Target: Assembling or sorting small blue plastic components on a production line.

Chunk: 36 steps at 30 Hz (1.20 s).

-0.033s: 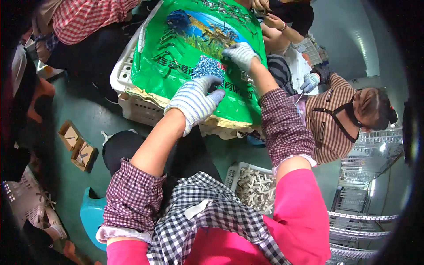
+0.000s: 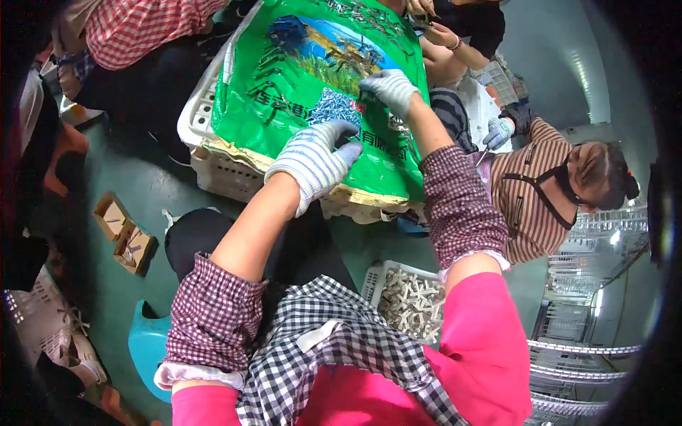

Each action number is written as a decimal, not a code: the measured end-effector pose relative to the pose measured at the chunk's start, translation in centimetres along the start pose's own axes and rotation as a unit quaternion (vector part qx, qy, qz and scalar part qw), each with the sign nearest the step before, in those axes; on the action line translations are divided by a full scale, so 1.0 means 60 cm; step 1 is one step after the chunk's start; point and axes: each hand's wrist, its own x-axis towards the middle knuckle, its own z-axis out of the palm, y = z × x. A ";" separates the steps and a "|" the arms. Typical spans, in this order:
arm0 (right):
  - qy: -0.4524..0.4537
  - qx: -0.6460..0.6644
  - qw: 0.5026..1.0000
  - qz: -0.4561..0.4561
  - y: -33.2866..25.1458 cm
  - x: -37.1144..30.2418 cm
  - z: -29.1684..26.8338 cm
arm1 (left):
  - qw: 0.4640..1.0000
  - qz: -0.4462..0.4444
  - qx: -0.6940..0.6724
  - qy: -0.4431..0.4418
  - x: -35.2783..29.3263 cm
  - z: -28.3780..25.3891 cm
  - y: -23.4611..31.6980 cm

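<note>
A green printed sack (image 2: 241, 106) lies spread over a white plastic crate (image 2: 195, 117) in front of me. My left hand (image 2: 312, 160), in a striped knit glove, is by the near edge of a pile of small blue-and-silver pieces (image 2: 334, 108). Its fingers are curled, with a gap showing between them and the thumb. My right hand (image 2: 389, 91), gloved alike, reaches farther out over the sack. Its fingers are drawn together beside dark metal pieces (image 2: 362, 57); what they hold, if anything, is hidden. More dark pieces (image 2: 273, 64) lie along the sack's left side.
A white basket of pale, strip-like parts (image 2: 412, 302) stands on the floor near my right side. An opened cardboard box (image 2: 124, 234) and a blue stool (image 2: 149, 348) are on the left. A striped-shirted co-worker (image 2: 533, 184) sits at right; others sit across the crate.
</note>
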 end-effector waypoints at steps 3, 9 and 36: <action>-0.064 0.203 0.976 0.045 -0.010 -0.047 -0.019 | 1.000 -0.018 0.009 -0.011 0.003 0.000 -0.006; -0.166 0.215 0.953 -0.131 -0.064 -0.178 -0.056 | 0.987 -0.056 -0.137 0.065 0.009 -0.013 -0.006; 0.055 0.042 0.997 -0.020 -0.085 -0.248 0.125 | 0.955 -0.066 -0.236 0.164 -0.017 -0.067 0.005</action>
